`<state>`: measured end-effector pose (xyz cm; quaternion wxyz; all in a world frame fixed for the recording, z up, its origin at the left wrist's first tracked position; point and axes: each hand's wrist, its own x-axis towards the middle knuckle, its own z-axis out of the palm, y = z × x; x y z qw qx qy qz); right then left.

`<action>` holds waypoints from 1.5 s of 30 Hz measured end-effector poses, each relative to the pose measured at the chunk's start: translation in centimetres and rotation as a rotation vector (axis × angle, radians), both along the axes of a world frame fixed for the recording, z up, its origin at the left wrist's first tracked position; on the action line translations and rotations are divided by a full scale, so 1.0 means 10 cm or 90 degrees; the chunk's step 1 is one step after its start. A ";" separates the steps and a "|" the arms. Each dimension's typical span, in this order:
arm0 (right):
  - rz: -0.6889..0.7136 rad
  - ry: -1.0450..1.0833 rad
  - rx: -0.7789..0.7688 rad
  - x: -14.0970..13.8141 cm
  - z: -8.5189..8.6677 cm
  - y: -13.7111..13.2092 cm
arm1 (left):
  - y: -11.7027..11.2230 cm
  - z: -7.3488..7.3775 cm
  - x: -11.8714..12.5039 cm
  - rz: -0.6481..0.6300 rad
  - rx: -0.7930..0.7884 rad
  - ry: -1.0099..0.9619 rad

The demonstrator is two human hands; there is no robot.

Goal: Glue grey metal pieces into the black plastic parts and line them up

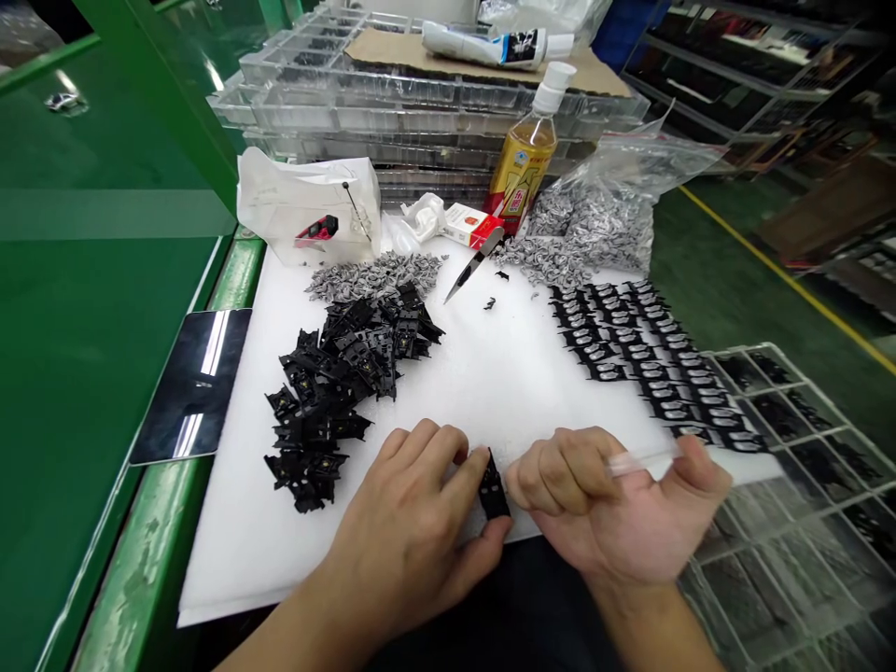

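Note:
My left hand [406, 527] pinches a small black plastic part [494, 490] between thumb and fingers, at the near edge of a white foam sheet [238, 569]. Just to its right, my right hand [616, 499] curls around a thin translucent rod [640, 462], whose tip is close to the black part. A heap of similar black parts [343, 359] lies left of my hands. Neat rows of black parts [644, 359] run across the right of the foam. Small grey metal pieces form a pile [374, 277], and more fill a clear plastic bag [588, 224].
Small snips [476, 266] lie on the foam. Behind stand stacked clear trays [420, 112], a bottle [525, 154], a tube [490, 45] and a clear box [308, 210]. A gridded tray [791, 495] sits at right, with a dark plate [192, 387] at left.

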<state>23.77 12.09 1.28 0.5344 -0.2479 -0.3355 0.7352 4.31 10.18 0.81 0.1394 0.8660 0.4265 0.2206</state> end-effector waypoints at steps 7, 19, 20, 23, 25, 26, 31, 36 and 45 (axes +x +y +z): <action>-0.005 0.032 -0.013 0.01 -0.01 -0.01 | 0.00 -0.01 0.00 0.001 -0.003 0.000; -0.021 0.022 0.006 0.03 -0.03 -0.04 | 0.00 -0.01 0.00 -0.002 0.003 0.006; -0.018 0.025 0.005 0.03 -0.04 -0.04 | 0.00 -0.01 0.00 -0.001 0.003 0.006; -0.011 0.028 0.006 0.04 -0.04 -0.04 | 0.01 0.00 0.00 0.001 0.005 0.003; -0.006 0.021 0.011 0.04 -0.04 -0.04 | 0.01 0.00 0.00 0.002 0.006 0.004; -0.006 0.019 0.013 0.04 -0.04 -0.05 | 0.01 0.00 0.00 0.002 0.006 0.005; -0.008 0.031 0.011 0.05 -0.06 -0.06 | -0.01 -0.01 0.00 0.000 0.000 0.006; 0.028 0.033 0.013 0.12 -0.10 -0.05 | 0.00 0.00 0.01 0.000 0.005 0.009; 0.032 0.044 0.043 0.12 -0.09 -0.05 | -0.01 0.00 0.01 0.002 0.009 0.005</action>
